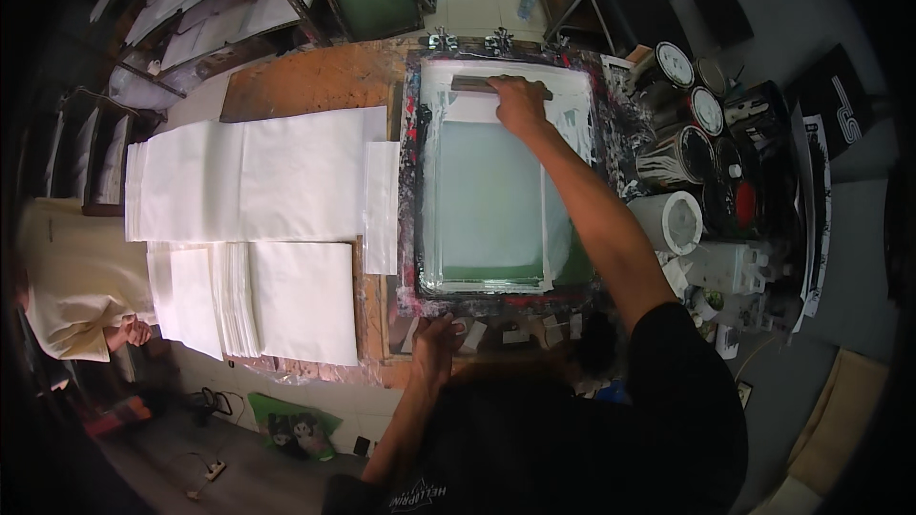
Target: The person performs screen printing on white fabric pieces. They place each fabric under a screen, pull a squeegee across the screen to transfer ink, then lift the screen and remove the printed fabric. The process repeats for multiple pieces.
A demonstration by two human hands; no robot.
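Note:
A screen-printing frame [410,219] with a pale, ink-smeared mesh lies before me, its rim blotched with dark, red and white paint. At its far end my right hand [521,103] is closed around a squeegee [469,84], a flat brownish bar lying across the mesh. White ink shows along the far end and sides of the mesh, and a greenish strip along its near end. My left hand [437,341] is at the frame's near edge with its fingers curled; what they hold, if anything, is hidden.
White sheets or bags [296,172] lie stacked on the wooden table [305,76] to the left. Paint-stained cans [674,157] and a white bucket [679,222] crowd the right. Hinge clamps [498,40] sit behind the frame. Another person [81,277] stands at far left.

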